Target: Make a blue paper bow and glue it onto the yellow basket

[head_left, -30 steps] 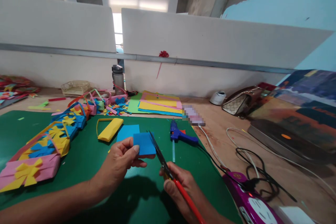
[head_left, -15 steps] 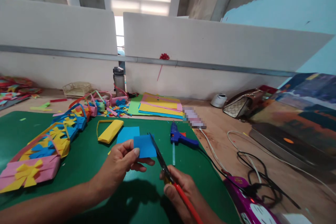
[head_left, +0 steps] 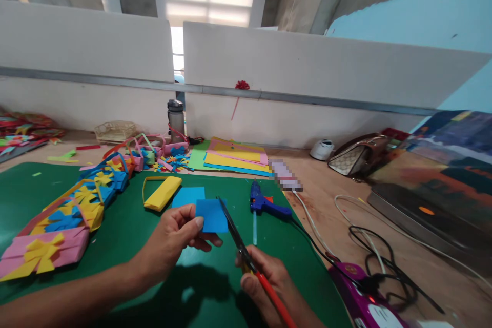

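Note:
Between the thumb and fingers of my left hand point(head_left: 179, 228) is a small blue paper square point(head_left: 212, 216), held up above the green mat point(head_left: 207, 287). My right hand point(head_left: 267, 271) grips a pair of scissors point(head_left: 240, 246) with red handles. Their dark blades lie along the right edge of the square; whether they are cutting into it I cannot tell. Behind the square, another blue paper sheet point(head_left: 186, 196) rests on the mat. A small yellow paper basket point(head_left: 163, 193) with a handle lies to the left of it.
Paper baskets with flowers point(head_left: 44, 251) line the left side. A blue glue gun point(head_left: 269, 205) lies right of my hands, its cord running to a purple power strip point(head_left: 355, 292). Coloured sheets point(head_left: 238, 156), paper scraps point(head_left: 172, 164) and a bottle point(head_left: 176, 120) stand behind.
Both hands keep nearly the same pose, with the scissors still at the square's right edge. The whole view has shifted slightly.

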Action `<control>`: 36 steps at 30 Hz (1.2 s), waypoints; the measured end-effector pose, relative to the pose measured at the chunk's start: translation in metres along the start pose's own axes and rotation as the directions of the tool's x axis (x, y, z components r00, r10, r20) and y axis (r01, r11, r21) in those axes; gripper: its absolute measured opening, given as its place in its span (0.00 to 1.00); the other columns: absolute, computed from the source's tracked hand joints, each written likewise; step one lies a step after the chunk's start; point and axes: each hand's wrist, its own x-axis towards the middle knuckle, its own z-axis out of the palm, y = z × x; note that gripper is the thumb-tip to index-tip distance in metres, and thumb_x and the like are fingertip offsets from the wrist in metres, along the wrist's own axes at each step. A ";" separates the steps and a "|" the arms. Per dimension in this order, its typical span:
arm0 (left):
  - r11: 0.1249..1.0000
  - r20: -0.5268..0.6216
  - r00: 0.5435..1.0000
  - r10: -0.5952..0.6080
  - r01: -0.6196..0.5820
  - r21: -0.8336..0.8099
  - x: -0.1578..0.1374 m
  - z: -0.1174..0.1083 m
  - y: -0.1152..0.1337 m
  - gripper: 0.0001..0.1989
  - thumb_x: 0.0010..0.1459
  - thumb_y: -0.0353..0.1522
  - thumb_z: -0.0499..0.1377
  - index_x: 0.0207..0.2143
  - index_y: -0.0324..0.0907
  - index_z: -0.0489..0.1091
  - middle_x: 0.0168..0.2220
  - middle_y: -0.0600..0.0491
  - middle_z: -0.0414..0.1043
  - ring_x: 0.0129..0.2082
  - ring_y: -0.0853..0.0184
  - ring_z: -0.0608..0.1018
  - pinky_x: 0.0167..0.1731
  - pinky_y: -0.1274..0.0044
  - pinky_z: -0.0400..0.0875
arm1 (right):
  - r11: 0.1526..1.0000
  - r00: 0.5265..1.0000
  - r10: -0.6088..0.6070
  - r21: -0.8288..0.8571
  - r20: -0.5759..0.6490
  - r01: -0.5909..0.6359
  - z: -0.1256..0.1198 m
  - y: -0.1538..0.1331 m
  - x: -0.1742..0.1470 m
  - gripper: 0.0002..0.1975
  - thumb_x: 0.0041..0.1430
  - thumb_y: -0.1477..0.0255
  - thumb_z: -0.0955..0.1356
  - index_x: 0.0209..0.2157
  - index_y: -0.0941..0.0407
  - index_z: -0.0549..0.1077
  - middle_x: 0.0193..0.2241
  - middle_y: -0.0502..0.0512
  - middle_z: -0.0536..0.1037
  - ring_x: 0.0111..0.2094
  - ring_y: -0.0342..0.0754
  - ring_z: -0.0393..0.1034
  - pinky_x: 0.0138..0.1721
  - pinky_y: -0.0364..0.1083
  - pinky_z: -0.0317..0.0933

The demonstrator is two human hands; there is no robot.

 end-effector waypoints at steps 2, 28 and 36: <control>1.000 0.019 1.000 0.010 -0.011 0.026 0.001 -0.003 0.001 0.13 0.55 0.40 0.59 0.30 0.37 0.69 0.28 0.48 0.77 0.30 0.64 0.79 0.30 0.77 0.71 | 1.000 1.000 0.006 -0.002 0.017 -0.006 -0.001 0.001 0.000 0.22 0.58 0.51 0.59 0.35 0.56 0.69 0.22 0.50 0.65 0.23 0.44 0.57 0.24 0.42 0.56; 0.995 0.081 0.993 0.081 -0.086 0.056 0.007 -0.018 0.016 0.10 0.53 0.35 0.60 0.24 0.39 0.69 0.22 0.53 0.73 0.26 0.64 0.78 0.31 0.72 0.73 | 0.999 0.999 -0.020 -0.049 0.044 0.022 -0.008 0.005 0.001 0.20 0.57 0.53 0.62 0.32 0.56 0.70 0.21 0.49 0.64 0.23 0.44 0.56 0.25 0.41 0.53; 0.994 0.062 0.995 0.084 -0.088 0.065 0.010 -0.017 0.012 0.14 0.55 0.39 0.58 0.24 0.38 0.69 0.20 0.53 0.72 0.21 0.69 0.75 0.25 0.78 0.70 | 0.999 0.996 -0.006 -0.049 0.089 0.011 -0.010 0.005 0.005 0.21 0.56 0.51 0.61 0.31 0.56 0.68 0.21 0.47 0.59 0.23 0.43 0.51 0.25 0.42 0.49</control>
